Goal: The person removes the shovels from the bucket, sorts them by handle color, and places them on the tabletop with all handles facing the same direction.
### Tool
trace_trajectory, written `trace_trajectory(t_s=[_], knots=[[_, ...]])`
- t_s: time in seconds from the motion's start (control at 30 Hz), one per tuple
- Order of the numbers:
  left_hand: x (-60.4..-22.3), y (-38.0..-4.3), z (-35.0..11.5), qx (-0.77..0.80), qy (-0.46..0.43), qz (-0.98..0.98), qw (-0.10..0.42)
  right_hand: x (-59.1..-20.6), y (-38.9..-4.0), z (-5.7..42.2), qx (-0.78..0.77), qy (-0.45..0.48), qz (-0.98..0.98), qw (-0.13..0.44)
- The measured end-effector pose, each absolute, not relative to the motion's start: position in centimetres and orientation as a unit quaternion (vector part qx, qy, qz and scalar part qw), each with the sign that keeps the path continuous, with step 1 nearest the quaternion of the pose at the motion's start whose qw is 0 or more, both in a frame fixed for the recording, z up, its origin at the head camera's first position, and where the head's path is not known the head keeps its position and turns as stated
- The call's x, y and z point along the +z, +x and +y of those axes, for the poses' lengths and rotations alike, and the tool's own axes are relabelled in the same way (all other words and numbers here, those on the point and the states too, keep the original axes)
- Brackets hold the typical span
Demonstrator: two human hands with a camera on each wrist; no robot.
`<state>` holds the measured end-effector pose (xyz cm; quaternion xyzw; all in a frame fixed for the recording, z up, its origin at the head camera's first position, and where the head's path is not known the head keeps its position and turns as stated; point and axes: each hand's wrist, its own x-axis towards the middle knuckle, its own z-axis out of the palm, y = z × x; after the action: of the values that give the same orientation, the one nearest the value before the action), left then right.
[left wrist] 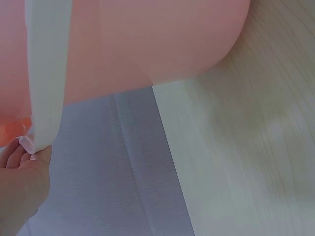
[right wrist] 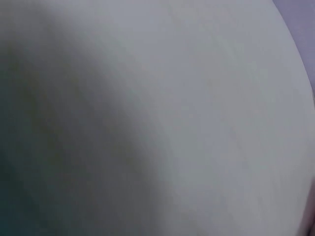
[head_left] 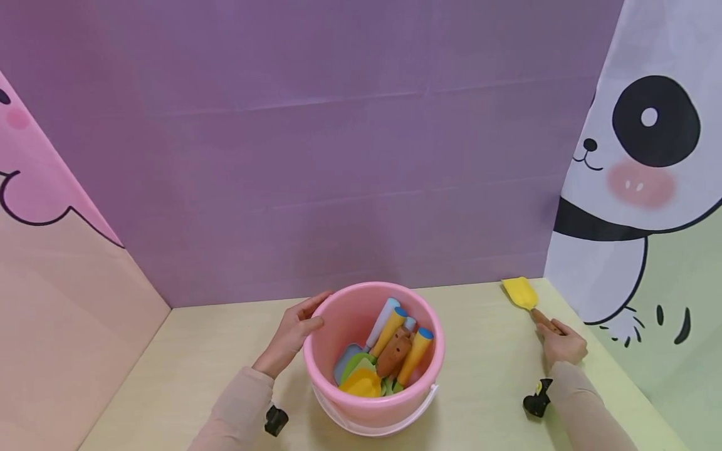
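A pink bucket (head_left: pixel 373 410) stands upright in the middle of the table, its white handle (head_left: pixel 389 432) hanging down at the front. My left hand (head_left: pixel 296 332) grips its rim on the left side; in the left wrist view the fingers (left wrist: pixel 17 157) are at the rim beside the white handle (left wrist: pixel 48 73). Inside the bucket lie several toy garden tools, among them a yellow scoop (head_left: pixel 362 383) and orange handles (head_left: pixel 414 357) with blue ends. At the far right, my right hand (head_left: pixel 564 344) holds the brown handle of a yellow toy shovel (head_left: pixel 521 292), its blade pointing toward the back wall.
The pale wooden table (head_left: pixel 479 351) ends at a purple back wall (head_left: pixel 338 156). A panda-print panel (head_left: pixel 648 250) rises close beside my right hand, and a pink panel (head_left: pixel 56 282) stands on the left. The right wrist view shows mostly blurred tabletop (right wrist: pixel 221 123).
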<state>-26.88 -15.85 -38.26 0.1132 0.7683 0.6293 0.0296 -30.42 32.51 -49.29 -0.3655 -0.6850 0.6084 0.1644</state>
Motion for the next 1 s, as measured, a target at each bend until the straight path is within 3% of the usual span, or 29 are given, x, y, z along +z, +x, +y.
trace_trajectory(t_s=[1.0], knots=[[-38.36,-27.12,-15.87,0.638,0.113,0.761,0.032,-49.28,-29.98,32.90,0.584,-0.290,-0.748,0.126]])
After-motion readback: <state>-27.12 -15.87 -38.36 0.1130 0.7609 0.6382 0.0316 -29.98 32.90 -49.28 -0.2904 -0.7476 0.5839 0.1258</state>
